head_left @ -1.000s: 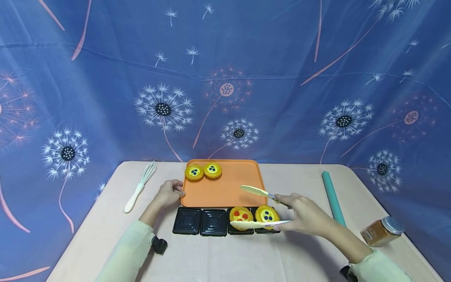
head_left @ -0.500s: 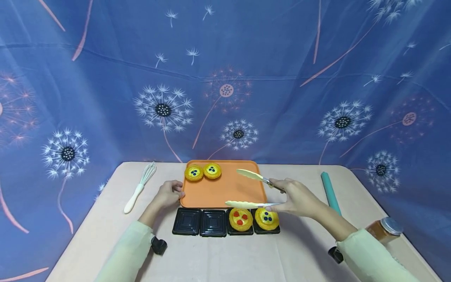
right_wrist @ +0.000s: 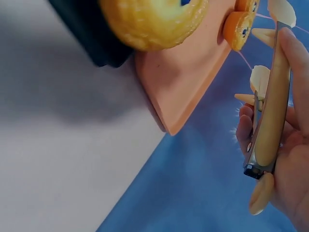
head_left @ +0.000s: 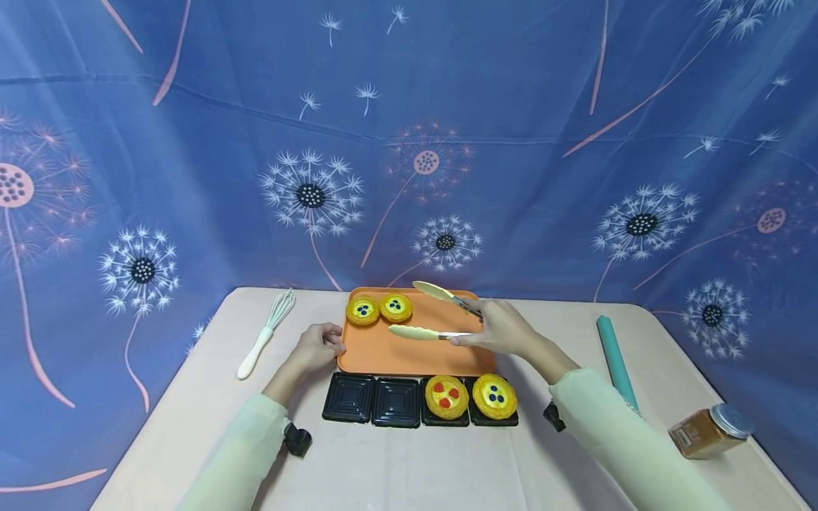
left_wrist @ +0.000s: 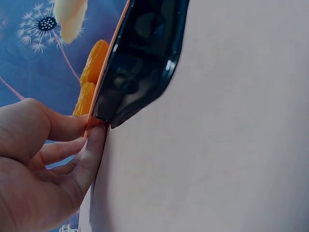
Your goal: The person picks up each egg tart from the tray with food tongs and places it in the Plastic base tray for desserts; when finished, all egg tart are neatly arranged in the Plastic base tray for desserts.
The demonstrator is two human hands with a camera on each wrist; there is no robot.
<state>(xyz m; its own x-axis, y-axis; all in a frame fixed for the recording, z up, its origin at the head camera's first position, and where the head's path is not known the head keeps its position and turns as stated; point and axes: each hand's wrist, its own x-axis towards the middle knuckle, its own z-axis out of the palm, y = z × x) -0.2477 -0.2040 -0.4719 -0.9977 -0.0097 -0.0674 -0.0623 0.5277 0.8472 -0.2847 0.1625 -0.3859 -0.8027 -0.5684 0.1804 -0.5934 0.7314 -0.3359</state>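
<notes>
My left hand (head_left: 317, 348) pinches the left edge of an orange tray (head_left: 377, 355); the left wrist view shows thumb and fingers (left_wrist: 72, 126) on either side of the rim. Two egg tarts with dark blue berries, a left tart (head_left: 362, 311) and a right tart (head_left: 396, 307), sit at the tray's back left. Over the tray, my right hand (head_left: 508, 328) grips food tongs (head_left: 415, 333), their cream tips spread apart and empty, right of these tarts. In front, square black containers hold a red-topped tart (head_left: 446, 397) and a blue-berry tart (head_left: 495, 397).
Two black containers, the leftmost container (head_left: 348, 397) and its neighbour (head_left: 396, 402), have nothing in them. A whisk (head_left: 265, 333) lies at the left. On the right are a teal roll (head_left: 616, 358) and a brown jar with a silver lid (head_left: 709, 431).
My right hand has moved the tongs back and left, from above the filled containers to over the orange tray. The left hand stays at the tray's edge. The head view has shifted slightly.
</notes>
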